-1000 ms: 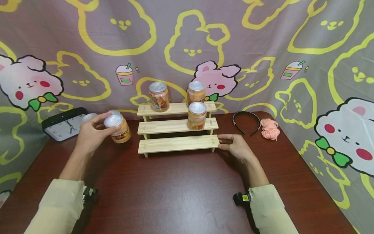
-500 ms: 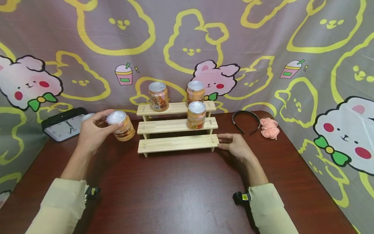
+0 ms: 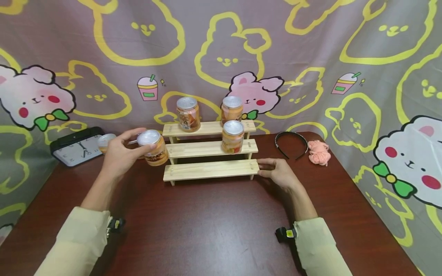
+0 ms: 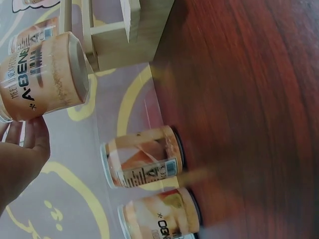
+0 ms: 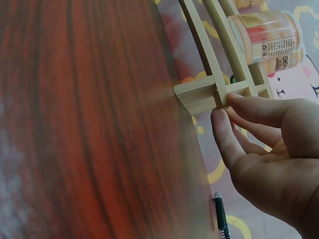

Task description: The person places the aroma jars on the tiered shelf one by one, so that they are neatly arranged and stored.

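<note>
My left hand [image 3: 120, 156] grips an orange-labelled can [image 3: 157, 152] with a silver lid, just left of a three-step wooden display stand [image 3: 210, 168]. In the left wrist view this can [image 4: 42, 79] is held up off the table, its lettering showing. My right hand [image 3: 279, 174] pinches the right end of the lowest step between thumb and fingers, as the right wrist view also shows. Two similar cans, one left [image 3: 188, 118] and one right [image 3: 232, 109], stand on the top step. Another can [image 3: 233, 140] stands toward the right of the middle step.
Two more cans, one nearer the stand [image 4: 144, 157] and one farther off [image 4: 162, 214], stand on the dark wooden table [image 3: 207, 226]. A clock [image 3: 77, 147] leans at the back left. A black headband [image 3: 291, 133] and pink yarn [image 3: 319, 152] lie right. Patterned cloth hangs behind.
My left hand has lifted the can from beside the other cans and carried it right, toward the stand. The right hand keeps its place on the lowest step.
</note>
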A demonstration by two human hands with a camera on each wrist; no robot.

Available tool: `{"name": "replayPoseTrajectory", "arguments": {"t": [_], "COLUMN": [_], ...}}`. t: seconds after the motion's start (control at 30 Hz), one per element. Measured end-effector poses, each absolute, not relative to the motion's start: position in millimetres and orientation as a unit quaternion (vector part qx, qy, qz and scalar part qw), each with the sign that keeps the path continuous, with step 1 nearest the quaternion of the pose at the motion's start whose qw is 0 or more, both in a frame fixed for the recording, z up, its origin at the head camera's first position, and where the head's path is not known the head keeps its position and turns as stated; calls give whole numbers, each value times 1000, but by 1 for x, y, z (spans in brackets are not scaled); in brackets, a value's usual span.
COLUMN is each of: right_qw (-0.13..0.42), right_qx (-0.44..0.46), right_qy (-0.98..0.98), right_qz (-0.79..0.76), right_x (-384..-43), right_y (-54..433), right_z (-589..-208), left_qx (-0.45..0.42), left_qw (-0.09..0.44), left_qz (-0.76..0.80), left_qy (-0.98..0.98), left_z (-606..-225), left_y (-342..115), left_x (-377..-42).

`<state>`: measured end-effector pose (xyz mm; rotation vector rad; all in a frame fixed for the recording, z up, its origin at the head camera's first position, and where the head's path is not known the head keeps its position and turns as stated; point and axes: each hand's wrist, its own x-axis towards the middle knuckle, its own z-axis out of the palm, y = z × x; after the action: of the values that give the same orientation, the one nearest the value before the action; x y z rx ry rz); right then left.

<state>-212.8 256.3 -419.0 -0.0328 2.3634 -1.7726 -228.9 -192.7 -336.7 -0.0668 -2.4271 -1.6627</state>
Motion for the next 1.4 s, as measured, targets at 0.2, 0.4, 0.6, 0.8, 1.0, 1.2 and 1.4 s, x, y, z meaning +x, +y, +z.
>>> {"name": "replayPoseTrajectory", "arguments": {"t": [0.2, 0.4, 0.6, 0.8, 1.0, 1.2, 1.4], "right_qw": [92, 94, 93, 90, 92, 90, 91], "right_qx": [-13, -11, -14, -10, -11, -13, -15], "right_qy": [798, 800, 800, 803, 800, 802, 802], "right_qz": [-596, -593, -592, -590, -593, -591, -590], "right_x": [-213, -212, -213, -213, -213, -212, -212], "right_y": [256, 256, 255, 256, 257, 257, 256], "right_z": [-419, -419, -420, -420, -420, -419, -419], "left_qx": [-35, -36, -45, -48, -65, -66, -63], "left_qw": [97, 106, 102, 104, 100, 97, 90], "left_qz": [-551, -533, -534, -528, -554, -564, -578], "left_qy": [-828, -839, -838, -841, -824, -817, -809], "left_z": [-335, -335, -333, -333, -334, -334, -335], "left_y": [-186, -179, -175, -169, -162, -155, -147], "left_x": [-229, -229, -230, -234, -237, -239, -242]}}
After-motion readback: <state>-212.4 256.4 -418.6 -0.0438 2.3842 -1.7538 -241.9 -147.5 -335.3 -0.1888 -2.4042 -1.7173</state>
